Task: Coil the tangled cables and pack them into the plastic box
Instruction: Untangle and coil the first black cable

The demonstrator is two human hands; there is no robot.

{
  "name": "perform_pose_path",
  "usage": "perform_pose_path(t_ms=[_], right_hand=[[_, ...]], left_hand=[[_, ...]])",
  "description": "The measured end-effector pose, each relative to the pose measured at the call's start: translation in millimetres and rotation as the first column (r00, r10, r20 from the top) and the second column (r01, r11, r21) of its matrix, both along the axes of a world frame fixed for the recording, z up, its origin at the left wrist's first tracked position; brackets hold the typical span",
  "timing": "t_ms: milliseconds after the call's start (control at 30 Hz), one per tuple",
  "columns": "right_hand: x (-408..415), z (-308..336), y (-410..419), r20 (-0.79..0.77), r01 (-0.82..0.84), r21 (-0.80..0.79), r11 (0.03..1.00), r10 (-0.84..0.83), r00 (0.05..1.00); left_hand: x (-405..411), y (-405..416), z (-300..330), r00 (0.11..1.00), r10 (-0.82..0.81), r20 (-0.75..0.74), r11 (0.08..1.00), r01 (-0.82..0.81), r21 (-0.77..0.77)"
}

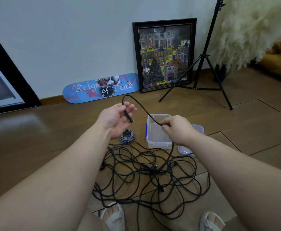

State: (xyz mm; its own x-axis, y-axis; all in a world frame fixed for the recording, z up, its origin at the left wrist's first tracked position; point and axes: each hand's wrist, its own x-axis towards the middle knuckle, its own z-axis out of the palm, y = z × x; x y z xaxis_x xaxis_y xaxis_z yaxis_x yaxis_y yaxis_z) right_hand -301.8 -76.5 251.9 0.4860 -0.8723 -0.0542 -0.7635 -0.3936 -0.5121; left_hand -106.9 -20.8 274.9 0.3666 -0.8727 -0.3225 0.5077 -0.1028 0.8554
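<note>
My left hand (118, 119) holds the black cable (141, 105) near its plug, fingers loosely curled round it. My right hand (176, 129) pinches it above the open plastic box (159, 144); tangled cables (153, 177) cover the floor (36, 139).

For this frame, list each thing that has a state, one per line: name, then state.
left hand: palm up, pinching the black cable's end
right hand: gripping the same cable further along
black cable: arched between the hands, the rest tangled on the floor
striped cable: coiled, on the floor beside the box
plastic box: open, empty
lid: off, beside the box
</note>
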Motion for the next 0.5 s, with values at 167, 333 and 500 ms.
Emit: perform_pose_path(t_ms=[167,333,500], right_hand=[[-0.9,6.3,2.0,0.431,0.103,0.461,0.881,-0.324,0.842],[-2.5,5.3,-7.2,0.482,0.232,0.559,0.796,-0.539,0.691],[-13.1,-1.3,-14.4,0.317,0.249,0.24,0.938,-0.318,0.894]], left_hand=[[11.0,-1.8,-0.8,0.988,0.105,-0.114,0.994,-0.107,-0.011],[15.5,-2.2,1.1,0.949,0.146,-0.278,0.984,-0.168,-0.059],[27.4,-1.6,5.4,0.843,0.289,-0.453,0.921,-0.375,-0.11]])
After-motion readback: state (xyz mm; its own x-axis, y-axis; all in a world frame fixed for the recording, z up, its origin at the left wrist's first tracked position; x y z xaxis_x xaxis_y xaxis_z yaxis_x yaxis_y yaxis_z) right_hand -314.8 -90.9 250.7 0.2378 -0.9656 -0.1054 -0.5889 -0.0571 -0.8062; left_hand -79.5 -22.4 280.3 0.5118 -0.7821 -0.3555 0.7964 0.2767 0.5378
